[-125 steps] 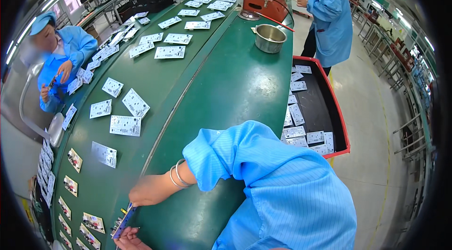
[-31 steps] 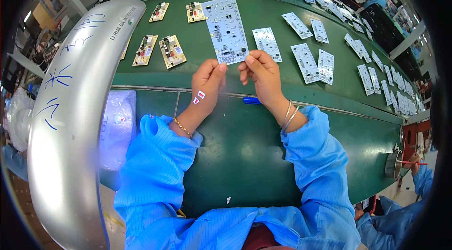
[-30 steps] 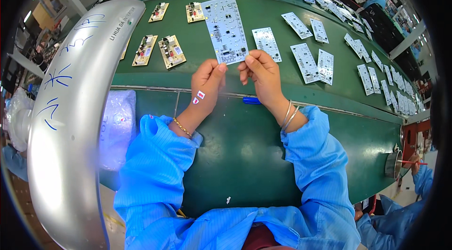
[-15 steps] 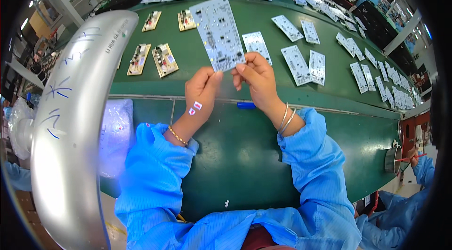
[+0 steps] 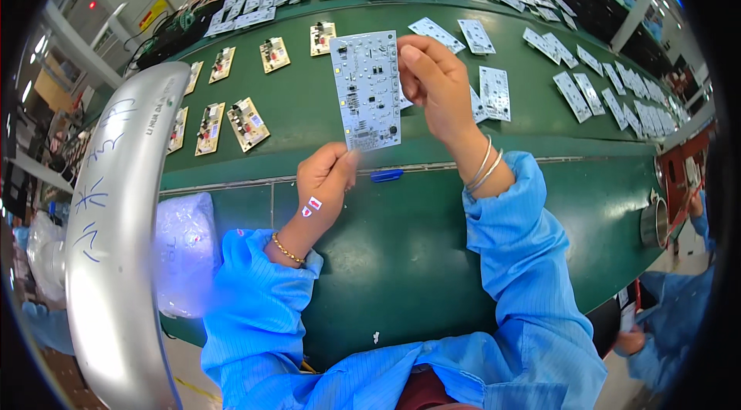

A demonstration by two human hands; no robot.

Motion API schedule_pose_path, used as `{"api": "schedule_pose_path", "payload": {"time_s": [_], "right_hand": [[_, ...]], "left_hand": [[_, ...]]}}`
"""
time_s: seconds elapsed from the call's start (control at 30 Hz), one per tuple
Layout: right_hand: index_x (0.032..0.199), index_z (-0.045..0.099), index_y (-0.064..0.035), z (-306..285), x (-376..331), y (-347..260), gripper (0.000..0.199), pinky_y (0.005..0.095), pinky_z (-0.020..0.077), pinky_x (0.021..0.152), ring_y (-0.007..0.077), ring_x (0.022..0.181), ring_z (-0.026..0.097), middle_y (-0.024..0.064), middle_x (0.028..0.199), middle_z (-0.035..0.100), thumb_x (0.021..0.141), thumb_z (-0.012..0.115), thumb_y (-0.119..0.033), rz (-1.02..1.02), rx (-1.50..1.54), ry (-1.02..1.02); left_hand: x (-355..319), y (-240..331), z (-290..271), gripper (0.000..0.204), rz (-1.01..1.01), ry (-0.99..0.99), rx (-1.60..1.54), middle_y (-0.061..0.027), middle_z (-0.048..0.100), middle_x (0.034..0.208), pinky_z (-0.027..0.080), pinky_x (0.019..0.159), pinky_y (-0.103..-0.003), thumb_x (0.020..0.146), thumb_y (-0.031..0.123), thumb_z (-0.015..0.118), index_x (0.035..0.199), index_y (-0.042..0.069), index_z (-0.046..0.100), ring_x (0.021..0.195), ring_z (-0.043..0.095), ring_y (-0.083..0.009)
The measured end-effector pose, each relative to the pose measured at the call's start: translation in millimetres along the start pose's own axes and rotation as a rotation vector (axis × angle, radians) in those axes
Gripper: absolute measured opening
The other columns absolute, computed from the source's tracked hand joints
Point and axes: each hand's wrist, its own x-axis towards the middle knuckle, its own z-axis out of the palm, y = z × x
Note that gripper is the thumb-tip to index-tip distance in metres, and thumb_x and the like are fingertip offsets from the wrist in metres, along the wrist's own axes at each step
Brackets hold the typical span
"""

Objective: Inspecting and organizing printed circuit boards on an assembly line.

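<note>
A white circuit board, dotted with small black parts, is held upright in front of me above the bench. My left hand pinches its lower left corner between thumb and fingers. At the upper right edge of the board is my right hand, its fingers curled against that edge; part of the grip is hidden. Behind the board lie more white boards, one of them partly covered by it. Tan circuit boards with taller parts lie spread to the left of it.
A silver lamp head looms close at the left, beside a bubble-wrapped bundle. A blue pen lies by the metal strip across the green bench. White boards fill the right. At the far right stands a metal cup. Co-workers sit nearby.
My right hand has moved from the board's lower right corner up to its upper right edge. The board has come lower and stands straighter. The view has shifted somewhat.
</note>
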Motion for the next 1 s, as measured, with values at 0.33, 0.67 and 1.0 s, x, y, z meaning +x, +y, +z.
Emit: {"api": "schedule_pose_path", "payload": {"time_s": [0.33, 0.67, 1.0], "right_hand": [[0.087, 0.055, 0.0008, -6, -1, -4, 0.015, 0.0164, 0.0275, 0.041, 0.0015, 0.046, 0.038, -0.0023, 0.062, 0.049, 0.077, 0.058, -0.010, 0.018, 0.067, -0.013], [0.081, 0.055, -0.0013, -13, 3, -10, 0.011, 0.0156, 0.0249, 0.037, 0.0017, 0.043, 0.038, -0.0014, 0.060, 0.049, 0.077, 0.058, -0.011, 0.068, 0.092, -0.036], [0.082, 0.055, -0.0014, -20, 3, -9, 0.014, 0.0161, 0.0260, 0.035, 0.0034, 0.042, 0.039, 0.0025, 0.063, 0.053, 0.080, 0.056, -0.015, 0.038, 0.124, -0.039]], "left_hand": [[-1, -3, 6, 0.020, 0.029, -0.034, -0.013, -0.0004, 0.045, 0.054, 0.030, 0.044, -0.019, 0.084, 0.017, 0.051, 0.074, 0.000, 0.053, 0.047, 0.038, -0.0060], [-1, -3, 3, 0.018, 0.030, -0.016, -0.134, -0.0015, 0.045, 0.054, 0.029, 0.043, -0.020, 0.083, 0.014, 0.050, 0.071, 0.002, 0.048, 0.047, 0.037, -0.0068], [7, 21, -6, 0.018, 0.042, 0.038, -0.126, -0.0005, 0.043, 0.054, 0.028, 0.042, -0.019, 0.083, 0.013, 0.048, 0.069, 0.003, 0.045, 0.046, 0.035, -0.0050]]}}
